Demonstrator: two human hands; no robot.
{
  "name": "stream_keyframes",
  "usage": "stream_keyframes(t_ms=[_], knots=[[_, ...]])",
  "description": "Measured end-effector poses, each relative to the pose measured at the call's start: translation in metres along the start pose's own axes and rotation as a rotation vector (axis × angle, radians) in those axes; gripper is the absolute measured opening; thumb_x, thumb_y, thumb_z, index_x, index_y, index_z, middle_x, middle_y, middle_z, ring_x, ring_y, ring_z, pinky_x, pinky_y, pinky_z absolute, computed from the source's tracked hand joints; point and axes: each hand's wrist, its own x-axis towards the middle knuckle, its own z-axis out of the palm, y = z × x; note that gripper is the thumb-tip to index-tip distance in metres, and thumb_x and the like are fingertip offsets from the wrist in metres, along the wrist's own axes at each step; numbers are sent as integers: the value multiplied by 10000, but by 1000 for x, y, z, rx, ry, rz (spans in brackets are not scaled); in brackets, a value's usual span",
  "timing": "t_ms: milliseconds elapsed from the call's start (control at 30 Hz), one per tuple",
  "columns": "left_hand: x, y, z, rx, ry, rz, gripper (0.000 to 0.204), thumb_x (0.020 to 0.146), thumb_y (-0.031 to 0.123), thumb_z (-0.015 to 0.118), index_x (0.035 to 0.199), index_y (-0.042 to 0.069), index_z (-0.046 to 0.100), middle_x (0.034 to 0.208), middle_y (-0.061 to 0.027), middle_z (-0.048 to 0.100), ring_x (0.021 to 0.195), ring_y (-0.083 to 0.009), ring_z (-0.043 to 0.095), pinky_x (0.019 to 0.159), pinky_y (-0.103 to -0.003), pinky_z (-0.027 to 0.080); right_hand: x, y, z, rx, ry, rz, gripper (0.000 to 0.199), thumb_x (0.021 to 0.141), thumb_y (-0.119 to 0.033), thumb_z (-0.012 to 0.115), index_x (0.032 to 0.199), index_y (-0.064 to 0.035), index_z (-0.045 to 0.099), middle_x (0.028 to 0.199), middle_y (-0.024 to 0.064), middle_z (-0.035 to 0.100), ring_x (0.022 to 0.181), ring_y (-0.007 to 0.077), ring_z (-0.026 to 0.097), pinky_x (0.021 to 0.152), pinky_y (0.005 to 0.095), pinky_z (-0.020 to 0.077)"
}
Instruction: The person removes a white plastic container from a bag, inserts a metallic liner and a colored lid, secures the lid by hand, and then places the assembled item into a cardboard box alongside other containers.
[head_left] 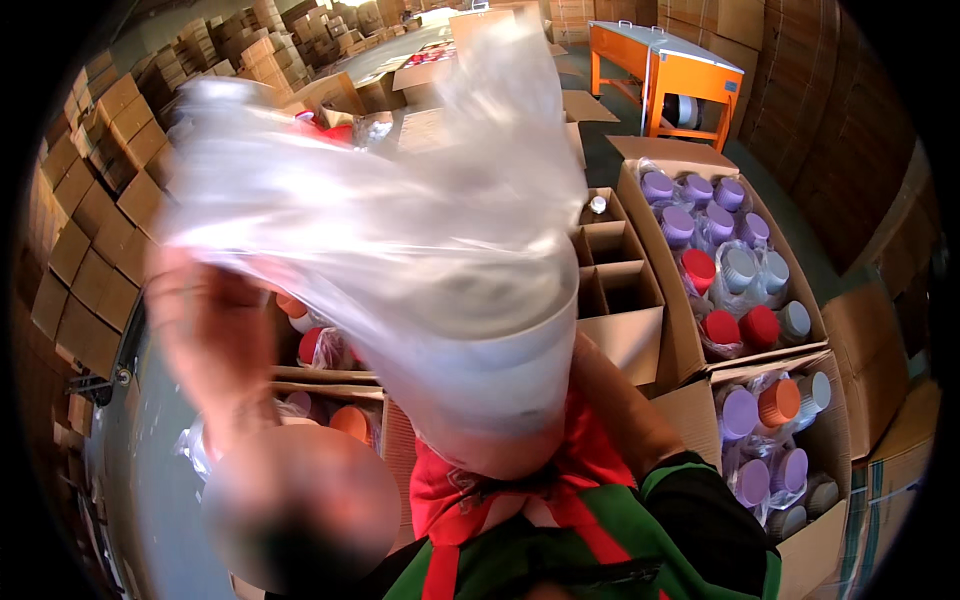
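Head view: a white tub in a loose clear bag, between two hands

Left hand (215, 325), blurred, has its fingers bent in at the near left edge of the bag (350, 205), appearing nearly closed on the thin film there. The right hand (588, 365) goes behind the right side of the tub (490, 370); its fingers are hidden, so how far they are open and whether they grip cannot be told.

The bag is filmy, glossy and creased, drawn around the tub and spreading up and left of it in blurred folds. The tub is smooth, rounded and whitish, its lower end looking pinkish. Its long axis runs roughly upright, the broad round end up and the narrower end down toward the red apron (440, 500). It lies well to the right of the left fingers, with film stretched between.

Just right of the tub stands a cardboard divider (625, 340) with square cells. Farther right, an upper carton (670, 330) holds ribbed purple, red and pale lids; a lower carton (815, 555) holds purple, orange and pale ones. Beyond the tub, to the right, is an orange machine (690, 90) with a grey top.
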Motion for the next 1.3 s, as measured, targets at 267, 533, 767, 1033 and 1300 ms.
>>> stream_keyframes(t_ms=[267, 533, 767, 1033, 1300], knots=[[-50, -87, -2, 863, -776, 19, 486, 655, 225, 795, 1034, 19, 571, 969, -134, 599, 854, -273, 592, 698, -347, 476, 11, 15, -5, 131, 24, 5, 545, 906, -422, 415, 1217, 18, 502, 1219, 157, 534, 1121, 247, 518, 966, 372, 409], [-86, -210, -23, 163, -18, -653, 216, 874, 211, 560, 954, 15, 601, 917, -59, 626, 781, -149, 577, 685, -286, 475, -1, -84, 27, -108, -118, -327, 602, 907, -488, 405, 1203, 23, 520, 1220, 161, 535, 1128, 238, 514, 974, 362, 396], [-218, -189, -2, 440, -1361, -1076, 312, 852, 260, 551, 1101, 75, 589, 1057, -115, 604, 896, -257, 589, 759, -359, 484, -3, -122, 69, -1506, -415, -403, 417, 699, -336, 691, 1057, -130, 637, 1006, 113, 647, 906, 296, 623, 782, 382, 494], [-38, -149, -70, -301, -787, -141, 416, 867, 382, 559, 1036, 8, 631, 1086, -190, 607, 1040, -352, 578, 860, -478, 466, 69, -70, 9, -1448, -101, 57, 412, 744, -386, 621, 970, -45, 674, 860, 125, 667, 774, 234, 642, 687, 315, 494], [-43, -336, -47, -536, -251, -477, 606, 879, 510, 472, 1173, -14, 550, 1183, -226, 555, 1092, -346, 549, 1019, -441, 324, 78, -55, -1, -1340, -341, -287, 525, 592, -555, 738, 858, -105, 683, 825, 94, 675, 766, 272, 651, 766, 353, 487]])
